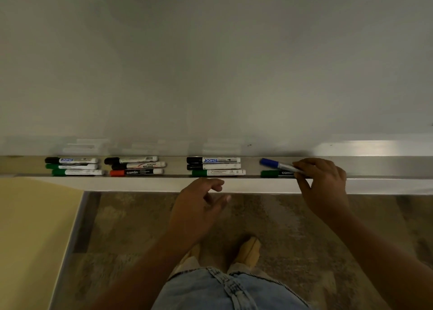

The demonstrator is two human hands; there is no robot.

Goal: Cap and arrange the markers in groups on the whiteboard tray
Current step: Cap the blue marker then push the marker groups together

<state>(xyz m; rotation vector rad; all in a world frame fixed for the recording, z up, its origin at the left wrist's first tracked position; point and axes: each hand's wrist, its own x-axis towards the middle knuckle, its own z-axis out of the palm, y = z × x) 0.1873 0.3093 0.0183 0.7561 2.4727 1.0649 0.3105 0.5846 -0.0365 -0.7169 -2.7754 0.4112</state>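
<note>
The left hand (199,206) hung loosely open and empty below the tray (379,169), while the right hand (324,180) pinched a capped blue marker (275,164) over a green marker (273,173), apparently building a fourth group beside three finished groups (138,166).

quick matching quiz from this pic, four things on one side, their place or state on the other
1 blue-capped silver marker
2 red-capped black marker
3 green-capped black marker
4 left hand

A empty, by the metal whiteboard tray front edge
B front of second group from left
C held in right hand
D lying on tray, far right

Pairs: 1-C, 2-B, 3-D, 4-A
</note>
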